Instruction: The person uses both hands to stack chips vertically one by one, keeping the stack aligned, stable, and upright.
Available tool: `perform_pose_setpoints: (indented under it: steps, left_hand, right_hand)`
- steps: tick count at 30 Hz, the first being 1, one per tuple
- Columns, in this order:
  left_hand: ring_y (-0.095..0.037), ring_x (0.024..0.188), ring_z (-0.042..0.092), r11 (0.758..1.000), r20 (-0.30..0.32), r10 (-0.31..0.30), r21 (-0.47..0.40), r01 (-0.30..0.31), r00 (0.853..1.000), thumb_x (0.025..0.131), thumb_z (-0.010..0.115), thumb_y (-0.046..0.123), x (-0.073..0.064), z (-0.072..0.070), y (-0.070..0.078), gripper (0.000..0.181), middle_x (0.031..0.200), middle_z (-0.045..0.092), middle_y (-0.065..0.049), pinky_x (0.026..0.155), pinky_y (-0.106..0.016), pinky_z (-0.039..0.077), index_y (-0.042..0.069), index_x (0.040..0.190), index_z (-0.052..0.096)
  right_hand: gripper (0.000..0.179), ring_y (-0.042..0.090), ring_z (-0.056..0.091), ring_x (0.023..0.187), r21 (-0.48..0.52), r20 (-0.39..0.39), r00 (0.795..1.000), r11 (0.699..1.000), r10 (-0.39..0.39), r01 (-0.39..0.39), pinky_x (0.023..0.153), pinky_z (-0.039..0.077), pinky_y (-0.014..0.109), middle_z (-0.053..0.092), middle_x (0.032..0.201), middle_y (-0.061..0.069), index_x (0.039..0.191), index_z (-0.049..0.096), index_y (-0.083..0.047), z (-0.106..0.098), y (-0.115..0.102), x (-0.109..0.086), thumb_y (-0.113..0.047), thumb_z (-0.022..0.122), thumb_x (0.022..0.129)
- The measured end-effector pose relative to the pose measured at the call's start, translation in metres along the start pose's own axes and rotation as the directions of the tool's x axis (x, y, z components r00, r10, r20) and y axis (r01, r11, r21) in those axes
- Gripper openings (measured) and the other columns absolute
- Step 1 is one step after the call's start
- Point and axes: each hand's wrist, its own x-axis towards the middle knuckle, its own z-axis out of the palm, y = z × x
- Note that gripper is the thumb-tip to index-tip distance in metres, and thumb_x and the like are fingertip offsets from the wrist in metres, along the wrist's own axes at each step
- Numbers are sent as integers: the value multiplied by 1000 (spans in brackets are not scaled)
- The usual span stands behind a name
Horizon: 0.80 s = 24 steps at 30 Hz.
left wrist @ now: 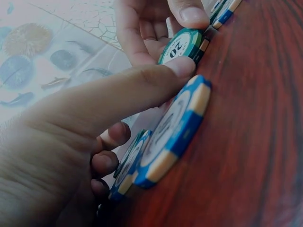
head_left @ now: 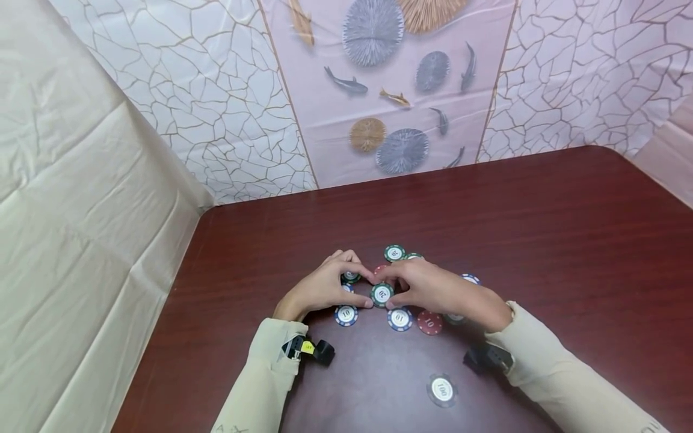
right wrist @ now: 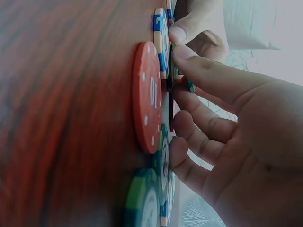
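Between my two hands is a green poker chip (head_left: 382, 293) marked 20. My left hand (head_left: 327, 287) pinches its left side, with the thumb on the chip's edge in the left wrist view. On the opposite side my right hand (head_left: 428, 287) pinches the same chip with thumb and forefinger. Below the left thumb lies a blue-and-white chip (head_left: 346, 316) marked 10. Another blue-and-white chip (head_left: 399, 319) sits just under the right thumb. A second green chip (head_left: 351, 276) shows through the curve of the left hand. A red chip (head_left: 381, 270) is partly hidden behind the right forefinger.
Beyond the hands lies a green chip (head_left: 394, 253). A red chip (head_left: 430, 323) marked 10 is below the right wrist, with a blue chip (head_left: 471, 279) past the forearm. Closer to the person is a grey chip (head_left: 441, 390) marked 100. All rest on a dark red wooden table (head_left: 568, 240).
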Motion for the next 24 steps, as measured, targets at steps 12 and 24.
perform_pose_setpoints:
  steps: [12,24]
  left_hand:
    - [-10,106,48,999,-1,25,27,-25,1000,80,94,37,2,2,-5,37,103,58,13,95,-40,41,33,114,81]
    - [-10,107,49,998,0,31,58,-31,1000,80,94,42,1,4,0,35,102,59,14,96,-41,40,37,113,82]
  right_hand:
    - [42,15,61,99,-37,29,999,999,-24,25,84,55,30,70,119,0,132,74,-12,-1,0,-3,-15,84,92]
    - [28,14,60,89,-13,-106,994,1000,8,-10,80,55,33,68,105,-1,125,75,-13,-15,2,-8,-15,78,97]
